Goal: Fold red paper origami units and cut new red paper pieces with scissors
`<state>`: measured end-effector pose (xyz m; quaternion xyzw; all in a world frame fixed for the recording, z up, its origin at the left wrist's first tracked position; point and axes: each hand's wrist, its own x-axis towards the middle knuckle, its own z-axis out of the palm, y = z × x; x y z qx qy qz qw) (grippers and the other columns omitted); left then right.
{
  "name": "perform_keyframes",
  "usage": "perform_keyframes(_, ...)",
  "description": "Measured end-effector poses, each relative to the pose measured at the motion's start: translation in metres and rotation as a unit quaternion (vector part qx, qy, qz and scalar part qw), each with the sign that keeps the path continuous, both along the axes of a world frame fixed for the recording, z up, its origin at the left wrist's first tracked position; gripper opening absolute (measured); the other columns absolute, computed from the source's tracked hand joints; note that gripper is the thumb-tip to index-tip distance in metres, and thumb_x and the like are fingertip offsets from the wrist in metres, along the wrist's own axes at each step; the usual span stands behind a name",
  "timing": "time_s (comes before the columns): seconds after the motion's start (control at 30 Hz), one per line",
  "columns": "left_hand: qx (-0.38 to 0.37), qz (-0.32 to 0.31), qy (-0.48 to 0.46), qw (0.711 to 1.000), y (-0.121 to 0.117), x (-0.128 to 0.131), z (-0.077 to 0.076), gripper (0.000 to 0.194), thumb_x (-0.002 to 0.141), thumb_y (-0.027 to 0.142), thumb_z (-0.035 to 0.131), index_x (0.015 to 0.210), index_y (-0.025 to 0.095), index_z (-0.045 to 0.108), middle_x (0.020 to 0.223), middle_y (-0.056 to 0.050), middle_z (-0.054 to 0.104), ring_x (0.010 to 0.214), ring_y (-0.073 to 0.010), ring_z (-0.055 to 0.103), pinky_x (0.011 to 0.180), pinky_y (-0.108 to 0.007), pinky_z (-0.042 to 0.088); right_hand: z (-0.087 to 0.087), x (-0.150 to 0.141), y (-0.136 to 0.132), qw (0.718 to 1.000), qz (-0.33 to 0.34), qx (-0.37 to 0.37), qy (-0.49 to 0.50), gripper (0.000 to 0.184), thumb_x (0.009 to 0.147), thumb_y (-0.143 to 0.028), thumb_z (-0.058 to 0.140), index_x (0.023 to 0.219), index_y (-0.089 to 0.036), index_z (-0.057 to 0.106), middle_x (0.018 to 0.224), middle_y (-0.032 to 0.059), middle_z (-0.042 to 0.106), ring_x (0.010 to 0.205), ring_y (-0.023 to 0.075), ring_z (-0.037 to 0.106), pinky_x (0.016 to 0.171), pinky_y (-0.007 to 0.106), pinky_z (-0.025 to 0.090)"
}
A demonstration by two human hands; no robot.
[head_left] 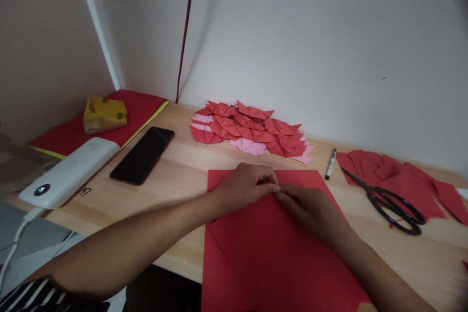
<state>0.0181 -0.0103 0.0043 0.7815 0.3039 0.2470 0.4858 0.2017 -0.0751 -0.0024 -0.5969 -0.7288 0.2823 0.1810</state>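
Note:
A large sheet of red paper (270, 253) lies before me, its near part reaching past the table's front edge. My left hand (248, 183) and my right hand (312, 209) meet above its far part, with fingertips pressed together. Both are closed in a pinch on red paper. Whether they grip the large sheet or a smaller piece on top is hidden by the fingers. A faint crease or edge runs slantwise along the sheet's left side.
Folded red and pink paper shapes (252, 129) are heaped by the wall. To the right are a marker (331, 164), black scissors (395, 204) and red paper pieces (402, 180). Leftward lie a phone (142, 155), a white power bank (73, 170) and a yellow packet (106, 114) on red sheets.

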Motion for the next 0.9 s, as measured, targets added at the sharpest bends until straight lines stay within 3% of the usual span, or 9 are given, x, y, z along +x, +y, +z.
perform_keyframes(0.3,0.022,0.104,-0.025,0.994,0.017,-0.005,-0.001,0.014,0.081,0.022,0.058,0.070,0.016,0.062,0.066,0.002,0.059,0.066,-0.0115,0.052,0.062,-0.023,0.037,-0.005,0.012,0.002,0.999,-0.038,0.007,0.009,0.042,0.093,-0.048,0.040,0.063,-0.020,0.035,0.060,-0.0029,0.037,0.057,0.0120,0.039,0.051,0.024,0.030)
perform_keyframes(0.47,0.049,0.153,-0.043,0.986,0.036,-0.015,-0.002,0.015,0.080,0.024,0.057,0.068,0.015,0.061,0.066,0.002,0.059,0.063,-0.0111,0.050,0.059,-0.022,0.035,-0.005,0.020,0.003,0.998,-0.057,0.003,0.011,0.042,0.093,-0.050,0.039,0.064,-0.021,0.034,0.061,-0.0031,0.035,0.056,0.0112,0.036,0.050,0.024,0.028)
perform_keyframes(0.67,0.046,0.210,-0.065,0.974,0.055,-0.027,-0.006,0.020,0.080,0.029,0.057,0.067,0.015,0.058,0.057,0.005,0.045,0.055,-0.0090,0.040,0.053,-0.021,0.029,-0.001,0.026,0.003,0.997,-0.072,0.024,0.016,0.043,0.092,-0.050,0.041,0.062,-0.021,0.036,0.060,-0.0028,0.034,0.054,0.0112,0.036,0.048,0.023,0.027)
perform_keyframes(0.9,0.058,0.263,-0.072,0.960,0.067,-0.035,-0.004,0.023,0.078,0.033,0.058,0.064,0.015,0.057,0.057,0.003,0.048,0.054,-0.0095,0.040,0.052,-0.021,0.027,0.005,0.032,0.002,0.994,-0.099,0.044,0.005,0.043,0.092,-0.049,0.043,0.060,-0.020,0.040,0.055,-0.0033,0.039,0.052,0.0112,0.038,0.048,0.023,0.028)
